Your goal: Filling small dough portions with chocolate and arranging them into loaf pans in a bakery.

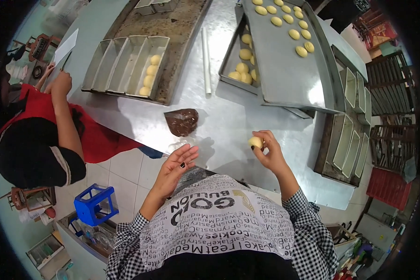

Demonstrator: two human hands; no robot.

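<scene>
Perhaps the dough ball [255, 142], pinched by the right hand [271, 157] above the table's near side [221, 156], could be dented by too firm pressure, while the left hand [173, 171] is held open.

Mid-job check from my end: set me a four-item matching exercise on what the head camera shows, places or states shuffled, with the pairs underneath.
Column one
1. Right hand
2. Brown paste in plastic
3. Long pale rod
4. Blue stool

Column two
A. On the table, just left of the stacked trays
B. Off the table, at the picture's lower left
C. Holding a yellow dough ball
D. On the table, just beyond the left hand

Pairs: 1-C, 2-D, 3-A, 4-B
</scene>
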